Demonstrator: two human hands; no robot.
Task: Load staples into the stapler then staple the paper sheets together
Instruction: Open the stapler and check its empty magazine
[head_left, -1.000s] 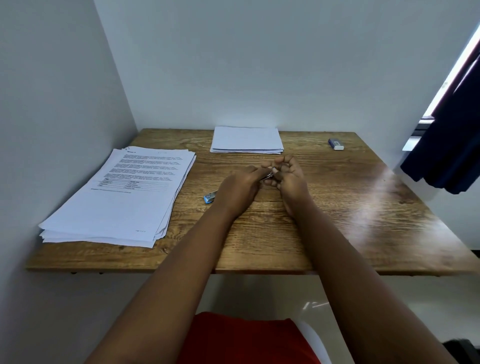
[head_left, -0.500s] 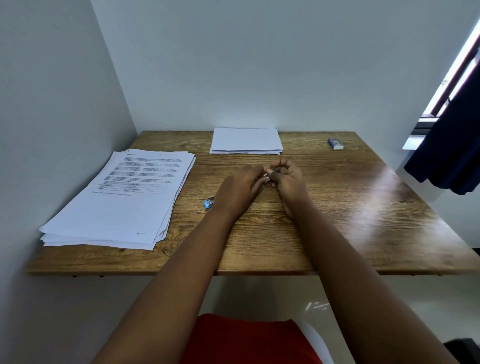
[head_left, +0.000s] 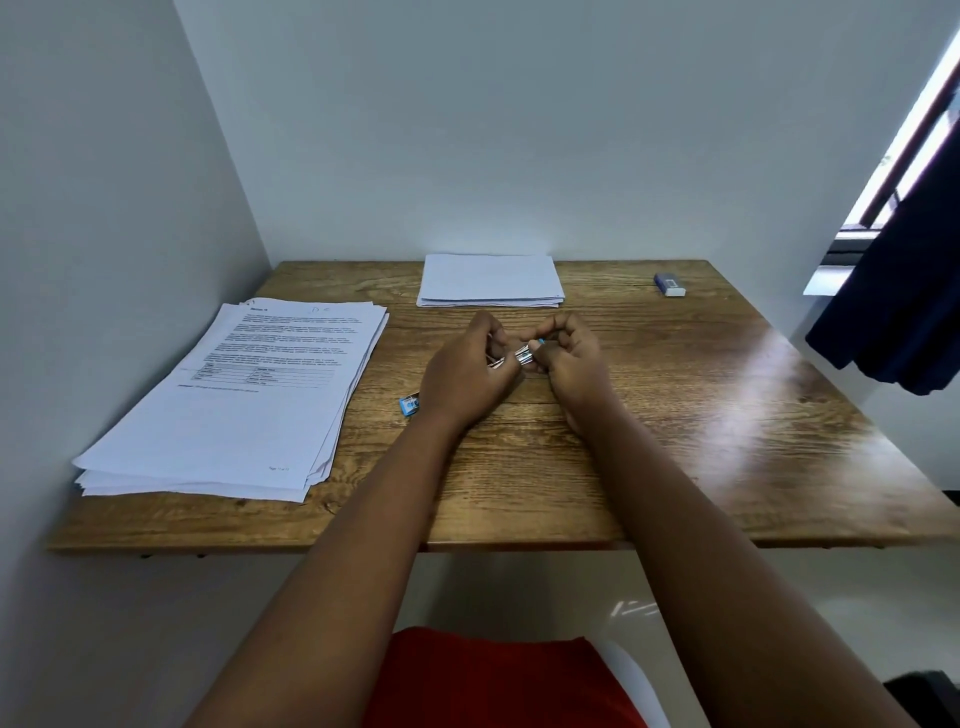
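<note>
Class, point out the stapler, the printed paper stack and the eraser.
stapler (head_left: 524, 356), head view, its metal middle between the hands
printed paper stack (head_left: 249, 395), head view, top sheet
eraser (head_left: 670, 285), head view, its top face

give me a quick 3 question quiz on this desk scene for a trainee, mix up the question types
1. True or false: the printed paper stack lies on the left part of the wooden desk.
2. Multiple choice: where is the small blue-and-white box? A) far right of the desk B) on the printed stack C) in the left hand
3. Fill in: the left hand and right hand together hold a small ____ object above the desk.

Key: 1 true; 2 A; 3 metallic. The object looks like the stapler, but the fingers hide too much of it to be sure.
</note>
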